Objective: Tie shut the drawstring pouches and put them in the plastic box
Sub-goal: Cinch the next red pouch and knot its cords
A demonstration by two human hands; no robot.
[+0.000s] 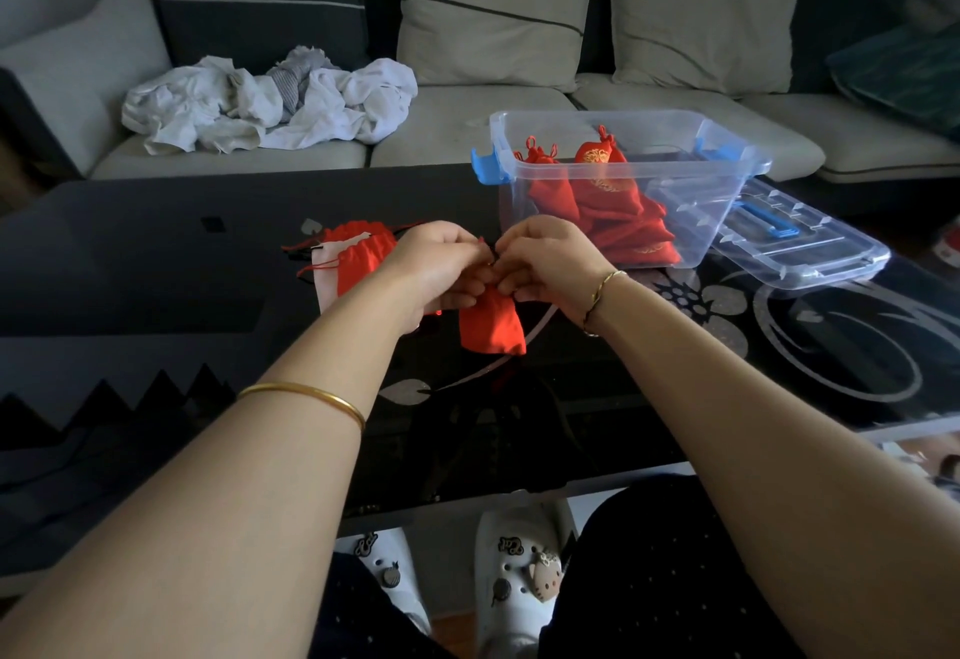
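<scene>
Red pouch (pixel 493 320): a small drawstring pouch, held neck-up by both hands. It hangs just above the desk (pixel 156 253), in front of the plastic box (pixel 623 171) and off its left corner. Its lower end hangs free below the hands.
Left hand (pixel 441 269): at the pouch neck. The fingers (pixel 470 289) are curled in and pinch the gathered top. The cord is too fine to make out.
Right hand (pixel 550 258): nearer the box and knuckle to knuckle with the left hand. Its fingers (pixel 511 276) are curled and pinch the same neck.
Plastic box: clear with blue latches and no lid on, standing on the desk.
Pouches in box (pixel 613 211): red with gold print, heaped against the box's left and front walls. Two knotted tops stand up.
Loose pouches (pixel 363 253): a small heap on the desk, left of the box and beyond the left hand. The red ones lie over a pale one, and their cords trail away from the box.
Lid (pixel 800 248): clear with a blue handle, lying flat just beside the box's right side.
Desk: dark and glossy, with a pale flower pattern in front of the box.
Sofa (pixel 467 123): behind the box, with pale cushions.
Crumpled white cloth (pixel 270 102): on the sofa seat, well left of the box.
Wrists: a gold bangle (pixel 306 393) on the left forearm and a thin bracelet (pixel 602 289) on the right.
</scene>
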